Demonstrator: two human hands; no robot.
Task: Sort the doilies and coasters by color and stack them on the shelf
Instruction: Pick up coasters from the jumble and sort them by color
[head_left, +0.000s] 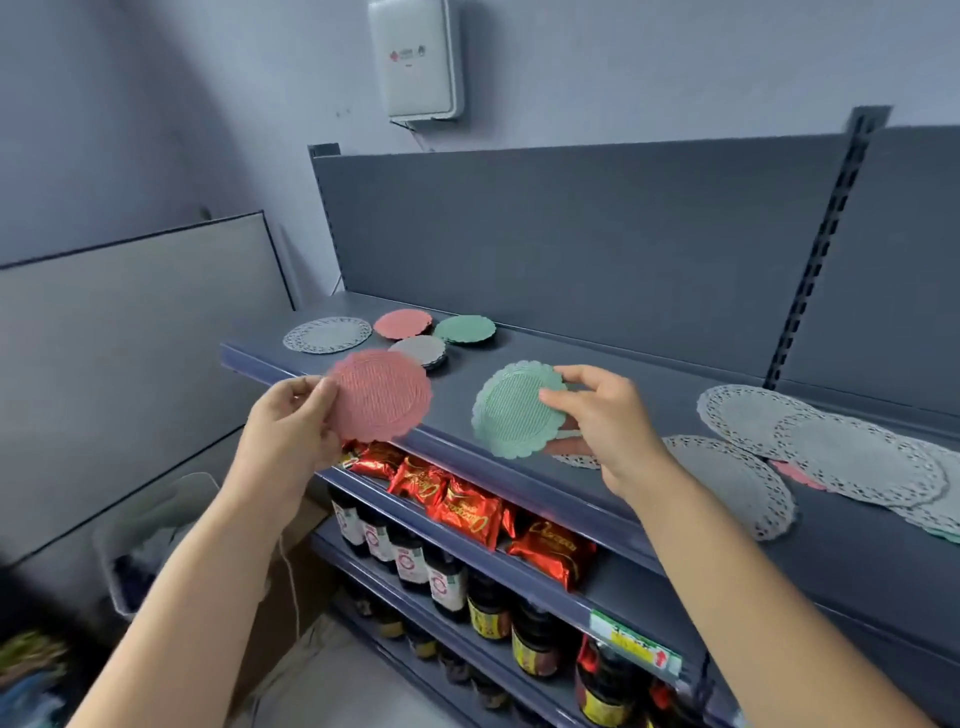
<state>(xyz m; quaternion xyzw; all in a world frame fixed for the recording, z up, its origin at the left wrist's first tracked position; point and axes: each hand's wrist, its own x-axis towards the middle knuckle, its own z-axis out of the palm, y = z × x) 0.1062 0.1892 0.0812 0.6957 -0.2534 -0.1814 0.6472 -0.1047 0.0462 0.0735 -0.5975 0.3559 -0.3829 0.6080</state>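
Head view, single frame.

Left hand: left of frame centre, fingers and thumb clamped on the left rim of a red round scalloped ribbed coaster. The coaster is held up with its face to the camera, in front of the lip of the dark blue-grey metal top shelf.

Right hand: just right of centre, thumb and fingers pinching the right rim of a mint-green round scalloped ribbed coaster. It is tilted and overlaps the shelf's front edge. The two hands are well apart, one coaster each.

Sorted group, upper centre of frame, on the shelf's far left end:
- flat white lace paper doily, leftmost
- stack of red scalloped coasters
- stack of green scalloped coasters, just beside the red stack
- stack of pale grey scalloped coasters, in front of those two

Unsorted, right side of frame: overlapping pile of large white lace paper doilies, spread along the shelf. A red scalloped edge shows from under them. More pieces lie beneath the right hand, mostly hidden.

Below the top shelf: red foil snack packets on the next level, dark labelled jars under those. White wall-mounted box at top centre.
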